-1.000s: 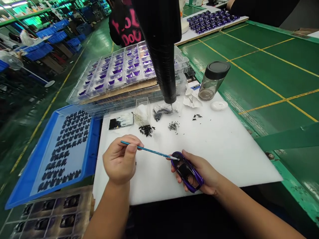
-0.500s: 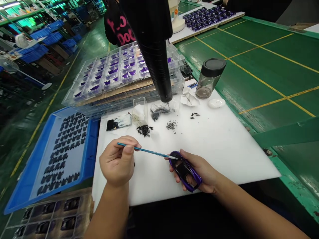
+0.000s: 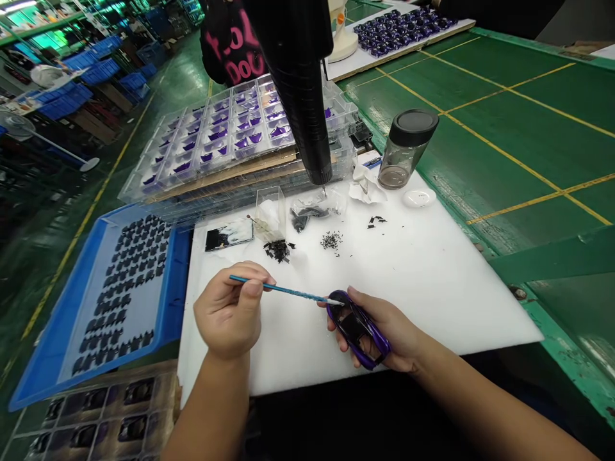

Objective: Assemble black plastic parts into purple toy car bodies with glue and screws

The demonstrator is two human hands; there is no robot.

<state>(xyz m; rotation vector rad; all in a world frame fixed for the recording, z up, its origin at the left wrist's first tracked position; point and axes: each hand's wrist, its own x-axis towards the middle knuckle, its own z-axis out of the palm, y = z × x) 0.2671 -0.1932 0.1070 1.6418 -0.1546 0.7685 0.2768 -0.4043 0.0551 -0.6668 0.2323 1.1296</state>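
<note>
Between the fingertips of my left hand (image 3: 231, 310) is a thin blue paintbrush (image 3: 288, 291). Its pale tip reaches the upper end of a glossy purple toy car body shell (image 3: 358, 330); whether it touches the surface I cannot tell. My right hand (image 3: 384, 323) grips the shell from its right side and below, with the dark hollow inside turned upward. Beyond my hands, small piles of black strips (image 3: 278, 250) and tiny black pieces (image 3: 331, 241) lie on the white board (image 3: 442, 294).
A black electric screwdriver (image 3: 312, 115) hangs over the board. Behind it stand stacked clear compartment trays (image 3: 211, 141) with purple parts. A lidded glass jar (image 3: 402, 160) and a white oval object (image 3: 419, 198) are at the right. A blue bin (image 3: 177, 282) of dark parts sits left.
My camera view has shifted slightly. The brush and my left hand appear a touch further right; the purple shell stays in my right hand almost unmoved.
</note>
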